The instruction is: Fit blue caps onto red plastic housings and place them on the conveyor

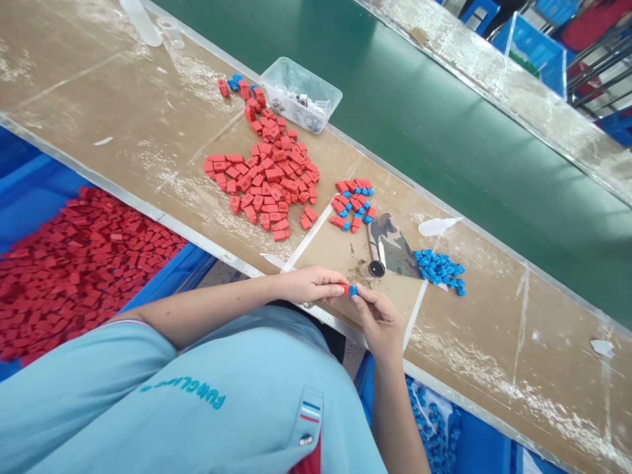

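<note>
Close to the table's near edge, my left hand pinches a small red plastic block. My right hand holds a small blue plastic piece against the block's right end. Whether the two are fully joined I cannot tell. Just beyond my hands stands a small round pot with a black top, beside a camouflage-patterned cloth. Several red blocks with blue ends lie past it. A heap of loose red blocks spreads to the left, and loose blue pieces lie to the right.
A clear plastic tub with small items stands at the table's far edge, before a green conveyor belt. Below the near edge are a blue crate of red blocks and one with blue pieces. Plastic bottles lie far left.
</note>
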Available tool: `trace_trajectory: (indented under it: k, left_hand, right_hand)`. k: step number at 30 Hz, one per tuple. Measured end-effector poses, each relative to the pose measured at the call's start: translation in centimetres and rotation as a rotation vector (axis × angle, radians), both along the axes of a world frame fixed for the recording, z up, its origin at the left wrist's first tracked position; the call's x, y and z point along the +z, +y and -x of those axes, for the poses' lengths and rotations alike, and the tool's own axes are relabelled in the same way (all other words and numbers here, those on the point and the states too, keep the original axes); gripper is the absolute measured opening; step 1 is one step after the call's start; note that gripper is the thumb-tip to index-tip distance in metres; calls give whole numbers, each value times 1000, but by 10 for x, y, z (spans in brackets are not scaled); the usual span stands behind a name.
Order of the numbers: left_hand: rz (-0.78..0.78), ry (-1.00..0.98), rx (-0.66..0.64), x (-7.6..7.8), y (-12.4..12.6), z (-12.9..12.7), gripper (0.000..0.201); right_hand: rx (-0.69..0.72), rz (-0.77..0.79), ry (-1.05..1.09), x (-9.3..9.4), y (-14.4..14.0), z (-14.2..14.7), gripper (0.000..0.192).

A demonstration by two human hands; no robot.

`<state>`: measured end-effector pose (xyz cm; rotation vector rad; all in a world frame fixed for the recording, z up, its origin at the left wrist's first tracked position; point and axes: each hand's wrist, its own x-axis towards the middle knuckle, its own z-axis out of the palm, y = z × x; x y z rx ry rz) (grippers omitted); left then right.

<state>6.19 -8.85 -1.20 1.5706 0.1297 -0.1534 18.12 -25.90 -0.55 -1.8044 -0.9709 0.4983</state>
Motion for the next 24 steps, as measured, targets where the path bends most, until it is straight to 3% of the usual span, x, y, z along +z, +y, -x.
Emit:
trace_trajectory:
  k: [5, 13, 24]
  left_hand:
    - [64, 34, 7, -4, -1, -2, 40]
    - [60, 36, 44, 1, -3, -5, 33]
    - [120, 61, -53, 3, 0, -3, 39]
  right_hand:
    - [13, -15, -68, 6, 4, 0, 12]
    - [17, -67, -130, 7, 6, 1, 15]
    - [63, 18, -98, 8, 0, -4, 13]
